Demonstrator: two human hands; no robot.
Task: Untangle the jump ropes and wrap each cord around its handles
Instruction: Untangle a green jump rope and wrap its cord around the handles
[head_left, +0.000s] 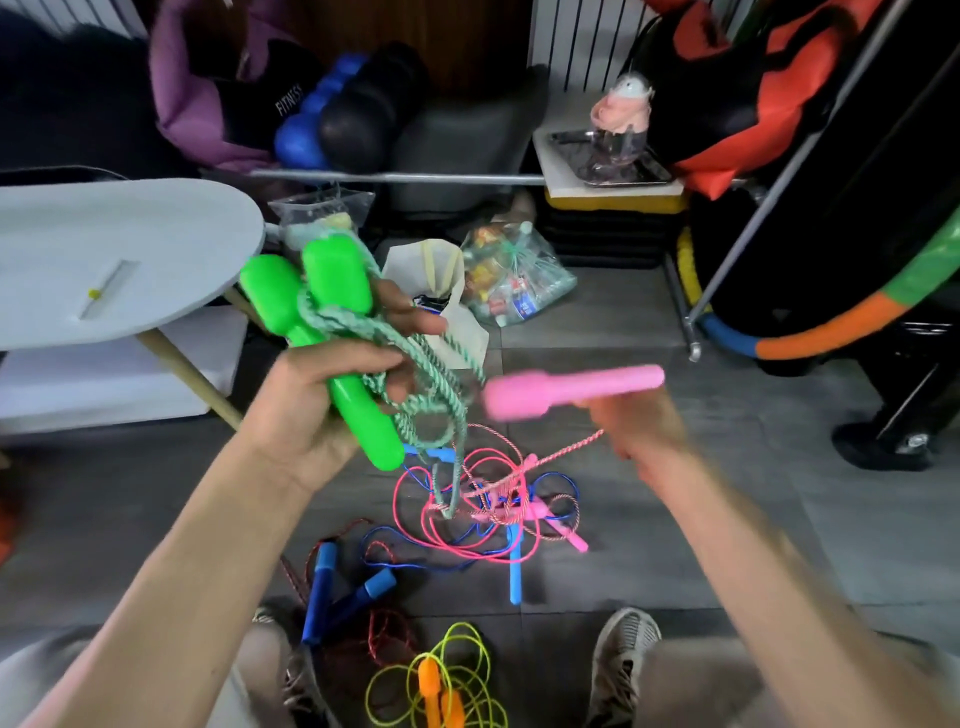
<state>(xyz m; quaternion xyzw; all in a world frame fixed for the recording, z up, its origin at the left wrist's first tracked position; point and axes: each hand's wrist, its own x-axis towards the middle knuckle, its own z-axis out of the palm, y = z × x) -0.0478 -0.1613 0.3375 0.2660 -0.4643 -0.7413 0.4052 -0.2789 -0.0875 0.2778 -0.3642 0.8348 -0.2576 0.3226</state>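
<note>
Two forearms reach out from the bottom of the frame, over knees and shoes. Left hand (317, 400) has its fingers curled tight round two green handles (317, 312) with a partly wound green cord (415, 374); a loop of that cord still hangs down into the tangle (493, 504) on the floor. Right hand (639, 431), blurred, grips a pink handle (571, 389), its striped pink cord (550, 462) running taut into the same knot of pink and blue cords. On the floor lie blue handles (343, 592) with a red cord, and, nearer the feet, orange handles (439, 691) with a yellow cord. Likely risk: pulling the pink handle while the green loop stays caught would tighten the knot or drag the whole tangle up. Beyond, a clear bag (514, 275) holds small packets, and a white bag (436, 280) stands open, contents unclear.
</note>
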